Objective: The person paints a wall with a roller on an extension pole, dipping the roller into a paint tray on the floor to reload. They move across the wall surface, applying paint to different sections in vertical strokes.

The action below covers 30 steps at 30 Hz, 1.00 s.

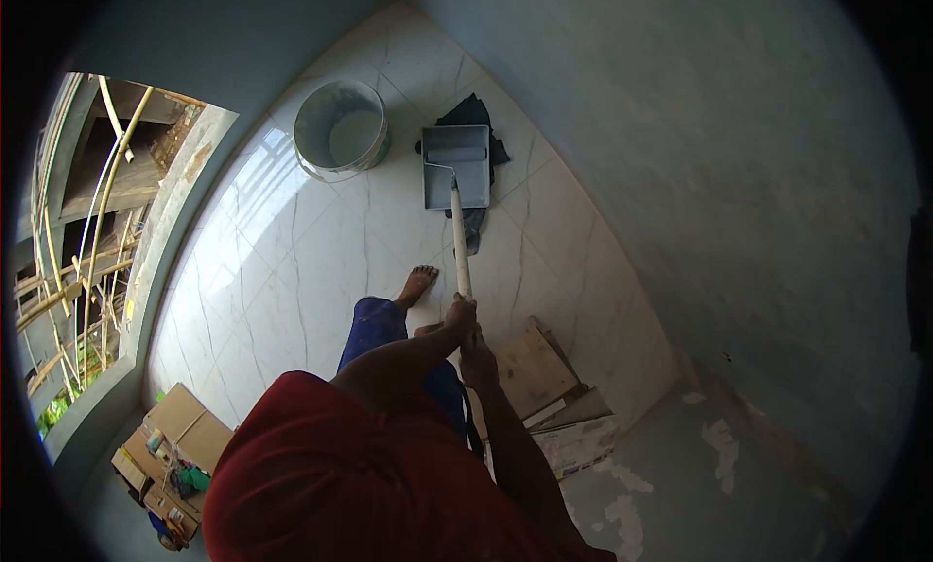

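Observation:
Both of my hands are closed around the long pole of a paint roller [460, 241]. My left hand [460, 315] grips further forward, and my right hand [478, 361] holds the pole just behind it. The pole stretches away to a bent wire frame, whose grey roller sleeve [457, 155] lies in the upper part of a grey paint tray [457, 191]. Under the tray is a crumpled black sheet [473, 110]. To the tray's left, a large bucket [341, 126] stands upright with pale liquid inside.
Walls close in on the right [729, 173] and at the back. A window opening [87, 222] on the left shows bamboo poles outside. Cardboard pieces [530, 372] lie on the tiles by my right side. Cardboard boxes [190, 426] with assorted items sit at lower left.

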Motion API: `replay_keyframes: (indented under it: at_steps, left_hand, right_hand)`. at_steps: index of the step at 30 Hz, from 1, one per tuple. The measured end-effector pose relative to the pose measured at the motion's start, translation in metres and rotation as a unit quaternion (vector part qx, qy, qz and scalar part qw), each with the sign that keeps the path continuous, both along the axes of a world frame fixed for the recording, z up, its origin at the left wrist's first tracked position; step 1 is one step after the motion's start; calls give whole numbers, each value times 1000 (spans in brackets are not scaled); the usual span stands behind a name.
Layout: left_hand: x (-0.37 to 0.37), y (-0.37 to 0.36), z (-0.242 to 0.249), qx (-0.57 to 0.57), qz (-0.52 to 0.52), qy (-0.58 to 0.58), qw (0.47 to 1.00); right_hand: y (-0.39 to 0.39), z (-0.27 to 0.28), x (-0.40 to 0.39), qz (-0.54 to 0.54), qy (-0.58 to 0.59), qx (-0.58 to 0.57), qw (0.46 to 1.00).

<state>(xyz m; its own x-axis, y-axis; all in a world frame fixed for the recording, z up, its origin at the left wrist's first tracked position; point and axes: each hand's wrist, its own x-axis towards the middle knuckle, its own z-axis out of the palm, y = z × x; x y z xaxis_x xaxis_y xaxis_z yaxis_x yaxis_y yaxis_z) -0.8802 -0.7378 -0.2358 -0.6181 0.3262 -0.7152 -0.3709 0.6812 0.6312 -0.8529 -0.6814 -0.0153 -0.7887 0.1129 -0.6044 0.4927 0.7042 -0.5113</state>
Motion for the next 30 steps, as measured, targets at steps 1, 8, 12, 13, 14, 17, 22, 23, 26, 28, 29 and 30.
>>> replay_keyframes:
  at_steps: [1, 8, 12, 13, 14, 17, 22, 23, 26, 28, 29, 30]
  left_hand:
    - [-24, 2, 31, -41, -116, 62, 991]
    - [-108, 16, 120, -10, 122, -147, 982]
    - [-124, 3, 142, -19, -35, -73, 997]
    - [-127, 0, 147, -22, -74, -56, 995]
    - [-130, -2, 150, -26, -114, -39, 992]
    - [-133, -7, 156, -35, -231, 16, 972]
    - [-63, 13, 90, -13, 129, -147, 981]
    - [-64, 13, 99, -29, 110, -140, 984]
    - [-49, 8, 61, -41, -13, -63, 997]
    - [-54, 10, 55, -23, 58, -121, 991]
    - [-59, 10, 62, -5, 130, -173, 976]
    - [-62, 9, 75, -5, 130, -173, 976]
  right_hand:
    - [2, -5, -6, -1, 0, -2, 1000]
    - [13, -35, -51, 22, -10, 35, 999]
    - [17, -45, -56, 15, -20, 23, 999]
    - [17, -41, -53, 14, -23, 23, 999]
    - [15, -25, -55, -6, -35, 9, 999]
    - [14, -4, -52, -8, -46, 6, 999]
    - [11, 6, -20, 11, -11, 17, 1000]
    - [9, 11, -19, -10, -35, 12, 999]
    - [7, 7, -21, -18, -44, 9, 999]
    - [6, 1, -20, -7, -32, 11, 999]
    - [6, 3, -26, -15, -69, -5, 997]
    - [6, 3, -29, -23, -104, -21, 994]
